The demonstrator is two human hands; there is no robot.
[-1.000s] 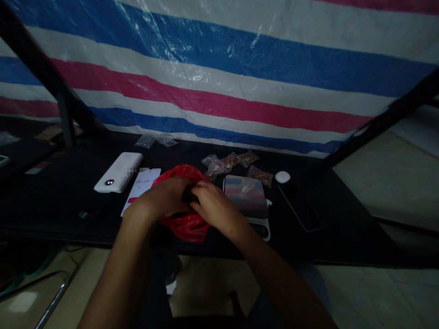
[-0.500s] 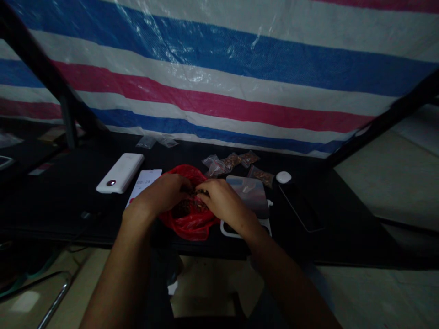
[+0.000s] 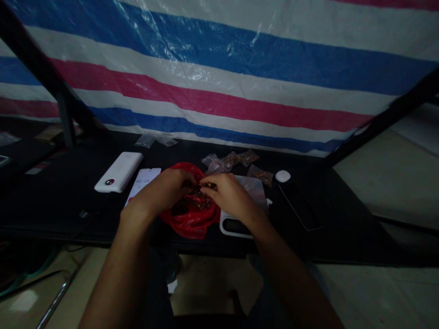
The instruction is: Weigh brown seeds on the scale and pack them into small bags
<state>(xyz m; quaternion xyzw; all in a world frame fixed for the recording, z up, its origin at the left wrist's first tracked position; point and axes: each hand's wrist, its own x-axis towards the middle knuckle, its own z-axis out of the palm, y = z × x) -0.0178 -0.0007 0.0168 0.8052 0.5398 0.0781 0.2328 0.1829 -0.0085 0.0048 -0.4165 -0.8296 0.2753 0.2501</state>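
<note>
Below the near edge of the black table (image 3: pixel 346 205), a pale floor (image 3: pixel 377 297) is seen. Close to that edge, an open red plastic bag (image 3: pixel 190 226) is laid with its mouth spread, and small brown pieces (image 3: pixel 200 202) are contained in it. The left hand (image 3: pixel 171 186) is placed over the left side of the bag, with its fingers curled inward; the fingertips are partly hidden, so it cannot be told whether any piece is clamped. The right hand (image 3: pixel 230 194) is placed over the right side, with thumb and fingers bunched close together at the pieces; a grip cannot be confirmed.

To the right of the bag, a white scale (image 3: pixel 224 228) with a metallic plate (image 3: pixel 257 188) is partly covered from view by the right hand and wrist. To the left, a lit phone (image 3: pixel 147 175) is partly covered by the left hand; digits are displayed on it. Farther left, a white power bank (image 3: pixel 120 171) is set at a slant. At far right, a dark phone (image 3: pixel 302 208) is laid flat, with a white rounded case (image 3: pixel 282 176) near its far end.

Behind the scale, 3 clear sachets (image 3: pixel 231 160) are filled with brown matter; clear plastic (image 3: pixel 214 163) is bunched at their left. Farther back, 2 clear packets (image 3: pixel 146 140) are laid near the foot of a striped sheet (image 3: pixel 206 91), which is flanked by 2 dark slanted bars (image 3: pixel 37 64).
</note>
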